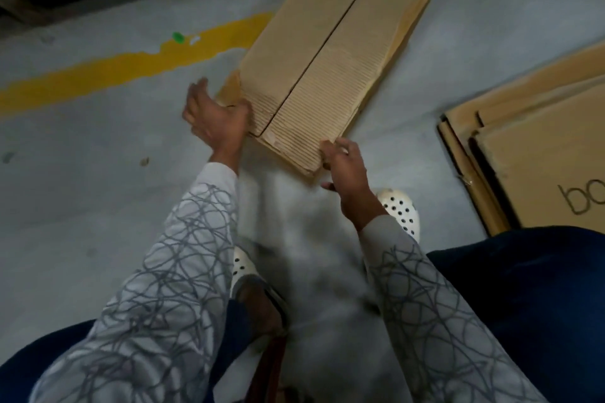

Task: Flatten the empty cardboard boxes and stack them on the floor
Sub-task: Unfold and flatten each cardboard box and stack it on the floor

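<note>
The cardboard box (330, 52) lies on the grey concrete floor (98, 180), its long body running from the middle of the view out toward 1 o'clock, with two top flaps meeting in a straight seam down its length. We judge it light and fairly stiff along the flutes but ready to fold at its creases. The outer paper has peeled at the near end, baring ribbed corrugation, so the card there looks worn and likely to tear if pulled hard. Both hands sit at that near end. The left hand (214, 118) is at the 9 o'clock corner, its fingers (240, 109) curled round the edge with the thumb lifted clear, though blur softens the detail. The right hand (347, 170) is at the 4 o'clock corner, its fingers (330, 149) bent onto the edge and the thumb spread away from the card. We would take hold at these firm corners and folded edges, not at the peeled face, and press along the seam to bring the box down. We cannot tell how deep it is from this angle. At 3 o'clock, well apart, a stack of flattened boxes (540, 154) lies on the floor, smooth brown sheets with dark printed letters. A chipped yellow line (131, 69) crosses the floor from 9 toward 1 o'clock and passes under the box.
</note>
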Demonstrator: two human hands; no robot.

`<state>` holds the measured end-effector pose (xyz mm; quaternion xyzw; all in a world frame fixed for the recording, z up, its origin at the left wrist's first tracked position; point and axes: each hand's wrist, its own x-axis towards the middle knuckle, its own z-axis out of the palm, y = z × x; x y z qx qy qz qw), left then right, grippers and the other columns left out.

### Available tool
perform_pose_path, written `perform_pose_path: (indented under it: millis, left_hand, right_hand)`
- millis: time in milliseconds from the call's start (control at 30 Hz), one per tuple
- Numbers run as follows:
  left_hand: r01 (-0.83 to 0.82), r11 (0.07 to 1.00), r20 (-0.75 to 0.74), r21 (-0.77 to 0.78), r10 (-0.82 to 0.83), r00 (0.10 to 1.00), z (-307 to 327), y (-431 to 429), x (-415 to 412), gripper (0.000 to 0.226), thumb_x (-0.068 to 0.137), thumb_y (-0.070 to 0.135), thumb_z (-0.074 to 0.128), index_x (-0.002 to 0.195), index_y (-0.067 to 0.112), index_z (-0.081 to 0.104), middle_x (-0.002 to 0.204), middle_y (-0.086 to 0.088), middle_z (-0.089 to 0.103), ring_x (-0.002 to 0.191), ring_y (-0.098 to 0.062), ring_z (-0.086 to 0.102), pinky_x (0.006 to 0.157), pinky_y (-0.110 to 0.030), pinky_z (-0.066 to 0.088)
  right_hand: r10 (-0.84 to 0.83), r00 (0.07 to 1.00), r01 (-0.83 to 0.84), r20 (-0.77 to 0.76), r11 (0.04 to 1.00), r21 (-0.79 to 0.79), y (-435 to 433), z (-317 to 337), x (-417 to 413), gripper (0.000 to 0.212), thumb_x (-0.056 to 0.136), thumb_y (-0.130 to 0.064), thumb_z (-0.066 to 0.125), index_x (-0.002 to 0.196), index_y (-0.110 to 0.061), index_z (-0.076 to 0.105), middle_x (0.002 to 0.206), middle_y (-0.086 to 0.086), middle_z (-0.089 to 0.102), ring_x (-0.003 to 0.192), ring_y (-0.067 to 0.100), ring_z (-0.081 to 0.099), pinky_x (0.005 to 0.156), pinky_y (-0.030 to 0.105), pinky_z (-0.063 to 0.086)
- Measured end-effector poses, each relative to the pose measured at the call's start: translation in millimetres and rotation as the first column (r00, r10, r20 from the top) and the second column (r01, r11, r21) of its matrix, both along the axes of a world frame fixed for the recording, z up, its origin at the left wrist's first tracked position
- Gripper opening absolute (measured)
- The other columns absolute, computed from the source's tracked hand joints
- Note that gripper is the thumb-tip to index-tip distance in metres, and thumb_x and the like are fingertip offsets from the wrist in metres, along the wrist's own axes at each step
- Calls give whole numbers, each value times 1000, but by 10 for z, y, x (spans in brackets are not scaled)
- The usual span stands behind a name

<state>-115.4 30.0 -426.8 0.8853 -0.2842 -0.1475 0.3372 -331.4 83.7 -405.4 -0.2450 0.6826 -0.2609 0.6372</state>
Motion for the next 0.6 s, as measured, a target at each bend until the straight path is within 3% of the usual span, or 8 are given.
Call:
perform_pose_path:
  millis: [67,133,200,267,333,433,500,600]
  left_hand:
    - [-20,1000,-338,19,26,941,-156,-86,292,99,73,24,86,157,22,35,160,-3,39,146,-25,35,115,-35,35]
    - [46,999,-530,-20,-50,847,-222,-127,419,85,76,14,87,151,14,47,145,-8,56,132,-23,55,102,-29,49]
    - [100,995,-538,1,-84,839,-204,-81,356,56,80,17,86,131,11,64,119,-7,70,104,-21,68,82,-26,54]
    - [64,998,-497,-10,-61,865,-184,66,208,45,75,26,89,115,18,69,108,-3,74,92,-17,69,83,-28,57]
    - [26,999,-459,19,-14,888,-158,313,15,47,69,38,91,107,22,69,103,1,74,94,-18,71,89,-32,59]
    - [-31,994,-470,100,75,880,-172,843,-366,45,73,39,89,108,21,67,101,2,69,99,-22,67,91,-34,55]
    - [-62,990,-515,129,120,848,-141,1234,-644,44,77,34,86,113,19,66,102,1,66,102,-25,66,91,-34,53]
    - [-56,974,-576,219,176,799,9,1764,-945,54,76,30,84,123,17,61,111,-1,68,102,-25,64,92,-33,50]
  right_hand:
    - [-25,1000,24,1,999,24,-85,-48,35,53,98,-38,70,141,-19,46,134,4,62,112,15,62,102,49,55]
    - [-29,999,29,24,1000,9,-95,-126,13,59,99,-34,69,149,-21,39,138,0,61,103,3,61,95,40,58]
    - [-1,1000,1,10,1000,-26,-49,-178,-25,62,101,-30,67,153,-23,35,135,-6,62,95,-7,59,80,23,58]
    - [9,1000,-10,-26,1000,-21,12,-213,-47,52,99,-31,69,143,-27,43,126,-9,65,98,-2,63,71,21,56]
    - [-44,998,44,-51,999,-7,53,-220,-78,44,91,-35,76,125,-37,48,125,-5,66,109,14,67,86,35,60]
    - [-68,981,61,-180,997,-47,186,-301,-220,54,64,-53,80,110,-49,52,124,-7,67,116,24,65,100,52,56]
    - [-21,960,-1,-280,997,-81,346,-322,-333,75,59,-55,79,127,-41,52,133,-4,61,124,29,58,106,53,50]
    - [87,911,-101,-403,995,-16,664,-184,-502,102,69,-44,85,154,-23,34,154,7,43,142,37,39,118,55,35]
